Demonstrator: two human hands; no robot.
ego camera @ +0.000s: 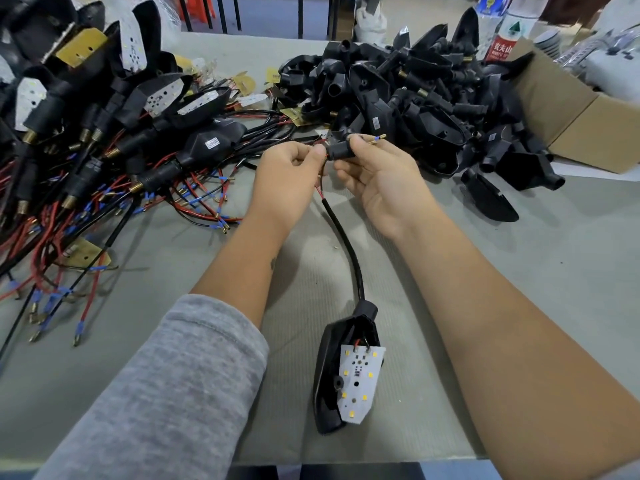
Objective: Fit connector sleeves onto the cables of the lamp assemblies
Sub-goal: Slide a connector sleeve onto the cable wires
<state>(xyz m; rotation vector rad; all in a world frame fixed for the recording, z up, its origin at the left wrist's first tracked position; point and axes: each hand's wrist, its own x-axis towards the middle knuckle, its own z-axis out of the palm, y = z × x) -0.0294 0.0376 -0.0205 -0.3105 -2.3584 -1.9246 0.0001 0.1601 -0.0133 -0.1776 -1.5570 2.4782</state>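
Sleeve [338, 151] going on: left hand [289, 181] pinching wires [320, 194], right hand [379, 181] gripping sleeve; finished lamps [104, 109] left, unfitted housings [415, 95] beyond.

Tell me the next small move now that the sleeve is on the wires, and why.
Probably slide the connector sleeve down the wires toward the black cable. The right hand pinches the sleeve, and gold terminals already stick out past it, so the wires are threaded through. The left hand pinches the red wire, which is still bare between sleeve and cable jacket.
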